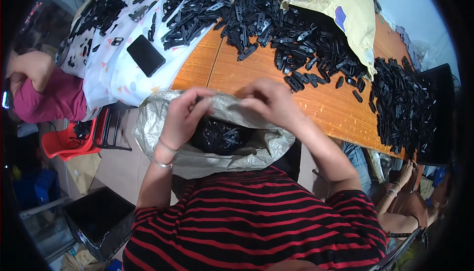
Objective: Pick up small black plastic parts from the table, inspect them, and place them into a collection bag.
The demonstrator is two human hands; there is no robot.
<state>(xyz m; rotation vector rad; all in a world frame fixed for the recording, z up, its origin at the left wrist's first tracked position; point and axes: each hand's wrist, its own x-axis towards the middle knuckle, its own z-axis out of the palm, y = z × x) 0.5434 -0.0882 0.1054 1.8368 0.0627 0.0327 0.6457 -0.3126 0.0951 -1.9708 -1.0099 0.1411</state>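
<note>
A silvery woven sack (148, 123) stands in front of me with its mouth folded open against the table edge. Many small black plastic parts (224, 136) lie inside it. My left hand (183, 115) is over the left side of the sack's mouth, fingers curled together near the thumb. Across the opening, my right hand (270, 100) hovers by the far rim, thumb and fingers drawn close and slightly blurred. Anything between the fingers of either hand is too small or blurred to make out.
Heaps of black plastic clips (252, 14) cover the far side of the wooden table (321, 110), with another pile (402, 103) at right. A black phone (146, 55) lies on a patterned white cloth (116, 78). People sit at left and lower right. A red chair (64, 142) and black crate (98, 216) stand left.
</note>
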